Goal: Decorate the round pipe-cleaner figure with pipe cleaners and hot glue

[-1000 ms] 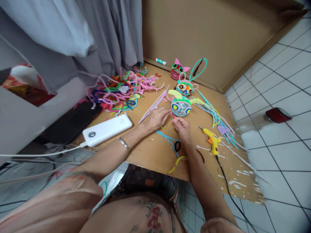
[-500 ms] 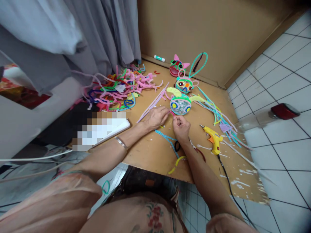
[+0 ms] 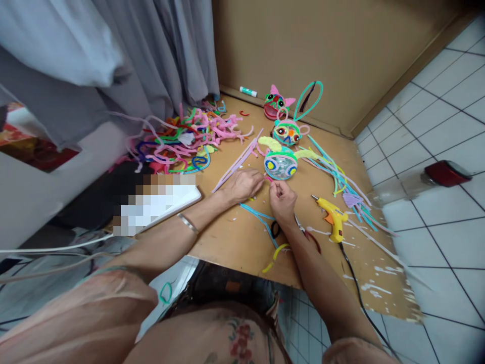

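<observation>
pink fuzzy stem point(image 3: 269, 179) bridges the small gap between the two hands, its right end pinched in the fingers of the right hand point(image 3: 283, 198). its left end meets the fingertips of the left hand point(image 3: 247, 184); i cannot tell how firmly those close. just beyond, on the far side, sits a clear ball with yellow-and-blue eyes point(image 3: 281, 164) on the counter point(image 3: 227, 237).

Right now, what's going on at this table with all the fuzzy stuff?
A person's right hand pinches a small pink fuzzy stem, with the left hand at its other end. Just beyond sits a big-eyed round figure, and two more figures stand behind it. A yellow glue gun lies to the right, a heap of colourful stems to the left.
</observation>
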Demonstrator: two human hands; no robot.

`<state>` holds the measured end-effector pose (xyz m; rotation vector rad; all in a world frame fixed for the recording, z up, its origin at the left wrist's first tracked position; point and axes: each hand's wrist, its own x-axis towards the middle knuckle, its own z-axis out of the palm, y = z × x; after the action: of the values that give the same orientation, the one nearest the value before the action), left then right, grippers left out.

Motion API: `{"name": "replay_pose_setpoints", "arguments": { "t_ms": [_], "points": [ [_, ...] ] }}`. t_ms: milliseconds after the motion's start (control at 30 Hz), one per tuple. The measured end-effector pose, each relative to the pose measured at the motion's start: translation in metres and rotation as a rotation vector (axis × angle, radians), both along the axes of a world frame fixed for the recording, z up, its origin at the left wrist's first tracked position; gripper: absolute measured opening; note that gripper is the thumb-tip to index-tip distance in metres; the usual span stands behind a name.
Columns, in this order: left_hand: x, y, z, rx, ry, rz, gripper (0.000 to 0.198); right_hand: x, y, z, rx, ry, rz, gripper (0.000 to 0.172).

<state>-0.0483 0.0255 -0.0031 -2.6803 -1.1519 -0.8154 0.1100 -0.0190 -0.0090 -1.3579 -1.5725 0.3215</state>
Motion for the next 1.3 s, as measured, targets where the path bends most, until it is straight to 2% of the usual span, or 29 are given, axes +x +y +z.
{"name": "replay_pose_setpoints", "arguments": {
  "t_ms": [133, 233, 367, 500, 600, 667, 733, 833, 900, 1100, 1300],
  "points": [
    [0.000, -0.001, 0.001, -0.025, -0.022, -0.027, 0.029, 0.001, -0.001, 0.002, -0.014, 0.039, -0.014, 0.024],
    [0.001, -0.002, 0.002, -0.099, -0.114, -0.071, 0.030, 0.002, -0.003, 0.004, -0.029, 0.030, 0.008, 0.024],
    [0.008, -0.005, 0.003, -0.252, -0.440, -0.015, 0.031, 0.000, -0.007, 0.004, -0.025, -0.084, 0.081, 0.025],
    [0.020, -0.008, 0.004, -0.537, -0.851, 0.102, 0.029, -0.002, -0.005, 0.000, 0.046, -0.230, 0.118, 0.029],
    [0.023, -0.007, 0.003, -0.741, -1.023, 0.052, 0.024, 0.001, -0.001, -0.003, 0.104, -0.239, 0.097, 0.031],
    [0.020, -0.005, 0.004, -0.838, -1.003, -0.016, 0.024, 0.004, 0.000, -0.003, 0.138, -0.222, 0.068, 0.032],
    [0.015, -0.002, 0.006, -0.858, -0.946, -0.028, 0.027, 0.008, 0.001, -0.001, 0.153, -0.208, 0.019, 0.033],
    [0.009, -0.001, 0.010, -0.737, -0.908, 0.053, 0.030, 0.012, 0.000, 0.002, 0.136, -0.239, -0.087, 0.033],
    [0.007, -0.002, 0.011, -0.670, -0.862, 0.062, 0.029, 0.013, 0.000, 0.004, 0.111, -0.285, -0.123, 0.031],
    [0.004, -0.005, 0.012, -0.579, -0.606, -0.052, 0.031, 0.013, -0.001, 0.007, 0.037, -0.317, -0.068, 0.028],
    [0.001, -0.005, 0.011, -0.315, -0.385, -0.090, 0.027, 0.017, 0.002, 0.009, -0.051, -0.167, 0.040, 0.027]
  ]
}}
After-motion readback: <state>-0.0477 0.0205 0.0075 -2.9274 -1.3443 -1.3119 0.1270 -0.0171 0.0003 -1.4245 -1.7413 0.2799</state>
